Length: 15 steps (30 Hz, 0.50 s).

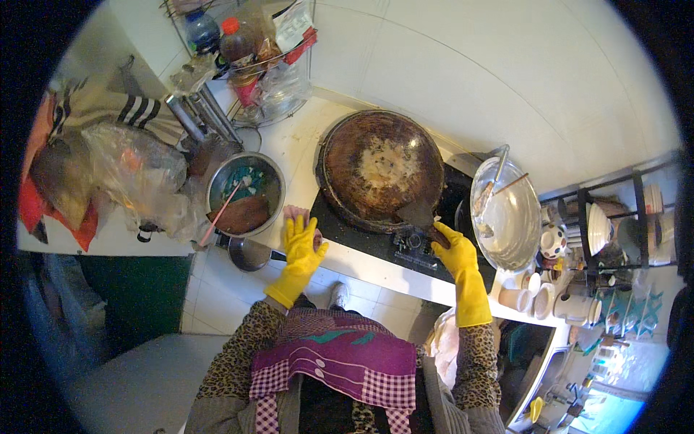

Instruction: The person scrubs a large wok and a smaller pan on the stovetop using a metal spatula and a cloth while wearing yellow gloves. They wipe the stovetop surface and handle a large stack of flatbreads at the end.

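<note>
My right hand [455,252], in a yellow rubber glove, grips the wooden handle [438,236] of a tool with a flat dark blade [417,212]. Whether it is a cleaver or a spatula I cannot tell. The blade lies over the near right edge of a large round brown surface [347,157], a board or a pan, with a pale rough patch in its middle. It sits over a black cooktop [368,247]. My left hand [301,244], also gloved, has its fingers apart over a pink cloth [296,213] at the counter's front edge.
A steel pot [282,179] with a pink-handled utensil stands left. A small dark pan [246,254] shows below the counter edge. On the right, a large metal bowl [512,217] holding a ladle leans near a dish rack [583,217]. Bottles [238,46] fill a corner wire shelf.
</note>
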Motion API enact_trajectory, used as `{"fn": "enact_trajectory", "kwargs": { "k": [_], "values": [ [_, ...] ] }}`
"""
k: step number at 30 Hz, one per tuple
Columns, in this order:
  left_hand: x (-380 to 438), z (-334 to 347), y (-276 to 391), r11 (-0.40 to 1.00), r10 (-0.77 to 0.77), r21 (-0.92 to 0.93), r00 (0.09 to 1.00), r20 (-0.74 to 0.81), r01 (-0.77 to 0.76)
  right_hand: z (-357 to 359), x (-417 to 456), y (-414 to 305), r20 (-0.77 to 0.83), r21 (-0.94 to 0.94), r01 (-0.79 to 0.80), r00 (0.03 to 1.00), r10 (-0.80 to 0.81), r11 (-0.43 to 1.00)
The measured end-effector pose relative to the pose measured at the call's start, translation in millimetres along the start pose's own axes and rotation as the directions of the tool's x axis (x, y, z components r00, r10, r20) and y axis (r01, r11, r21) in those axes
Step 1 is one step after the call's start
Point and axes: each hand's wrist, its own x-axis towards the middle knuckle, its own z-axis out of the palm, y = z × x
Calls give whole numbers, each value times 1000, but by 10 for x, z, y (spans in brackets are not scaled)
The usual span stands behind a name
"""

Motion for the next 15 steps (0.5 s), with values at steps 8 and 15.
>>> {"fn": "enact_trajectory", "kwargs": {
  "k": [8, 15],
  "values": [
    [130, 188, -451, 985, -2, 175, 998, -58, 12, -240, 434, 447, 132, -103, 203, 973, -189, 974],
    [238, 540, -493, -405, -401, -895, 843, 358, 187, 1, 1028, -213, 194, -306, 538, 843, -502, 785]
  ]
}}
